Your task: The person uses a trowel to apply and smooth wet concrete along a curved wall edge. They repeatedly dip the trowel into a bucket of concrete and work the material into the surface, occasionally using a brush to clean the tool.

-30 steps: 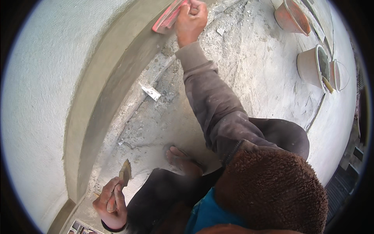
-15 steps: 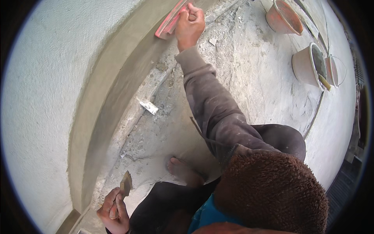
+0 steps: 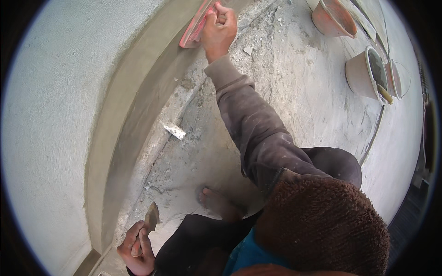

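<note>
Below the pale wall [image 3: 50, 115], against its grey band [image 3: 138, 110], holds a pink float [image 3: 195, 30] with its long axis slanting to the upper right, in the closed fingers [image 3: 225, 19] of the right hand [image 3: 218, 36]. At lower left, grips in the curled left hand [image 3: 141, 258] a small trowel [image 3: 151, 220] with blade [image 3: 153, 213] pointing up and slightly right.

Dusty grey-brown sleeve [image 3: 260, 122], paler cuff [image 3: 225, 73] – brown fleece [image 3: 327, 223] – dark trousers [image 3: 195, 246].

1. Head view: worn on the person's head, wide fisheye, facing down.
2. Very near: brown fleece [image 3: 324, 223], toward four o'clock.
3. Farther off: right hand [image 3: 220, 34] at twelve, pale bucket [image 3: 359, 76] at two.
</note>
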The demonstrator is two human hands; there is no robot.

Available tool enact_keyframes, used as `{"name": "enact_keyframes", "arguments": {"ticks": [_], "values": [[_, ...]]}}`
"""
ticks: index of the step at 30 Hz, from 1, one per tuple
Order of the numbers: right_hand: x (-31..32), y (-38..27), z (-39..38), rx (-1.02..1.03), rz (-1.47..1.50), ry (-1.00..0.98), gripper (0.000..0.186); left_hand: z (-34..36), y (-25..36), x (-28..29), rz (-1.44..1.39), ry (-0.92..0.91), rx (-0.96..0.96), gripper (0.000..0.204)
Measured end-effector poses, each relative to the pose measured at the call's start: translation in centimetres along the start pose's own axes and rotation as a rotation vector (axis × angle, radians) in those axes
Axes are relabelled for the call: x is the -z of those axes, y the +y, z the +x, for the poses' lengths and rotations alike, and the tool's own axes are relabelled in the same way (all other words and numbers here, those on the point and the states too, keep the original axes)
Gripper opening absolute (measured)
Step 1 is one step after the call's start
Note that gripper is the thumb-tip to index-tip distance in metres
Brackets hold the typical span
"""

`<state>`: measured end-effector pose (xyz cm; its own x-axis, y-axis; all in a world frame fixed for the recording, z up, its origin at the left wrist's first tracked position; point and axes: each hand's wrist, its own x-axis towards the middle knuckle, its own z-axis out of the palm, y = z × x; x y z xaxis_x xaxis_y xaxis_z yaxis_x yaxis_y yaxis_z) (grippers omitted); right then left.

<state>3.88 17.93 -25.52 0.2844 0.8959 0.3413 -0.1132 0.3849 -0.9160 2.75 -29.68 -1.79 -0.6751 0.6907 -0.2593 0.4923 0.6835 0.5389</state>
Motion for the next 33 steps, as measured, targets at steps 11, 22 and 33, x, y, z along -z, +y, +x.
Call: {"name": "enact_keyframes", "arguments": {"ticks": [11, 22, 33], "values": [[0.3, 6.8, 12.1, 0.067, -0.092, 0.066, 0.024, -0.1, -1.3, 0.1, 0.034, 0.043, -0.045, 0.016], [0.4, -3.3, -17.4, -0.106, 0.053, -0.204, 0.024, 4.3, 2.2, -2.5, -0.087, 0.02, -0.023, 0.017], [0.1, 5.9, 15.6, -0.26, 0.274, 0.047, 0.025, 3.5, -1.2, -0.9, -0.033, 0.024, -0.06, 0.018]]}}
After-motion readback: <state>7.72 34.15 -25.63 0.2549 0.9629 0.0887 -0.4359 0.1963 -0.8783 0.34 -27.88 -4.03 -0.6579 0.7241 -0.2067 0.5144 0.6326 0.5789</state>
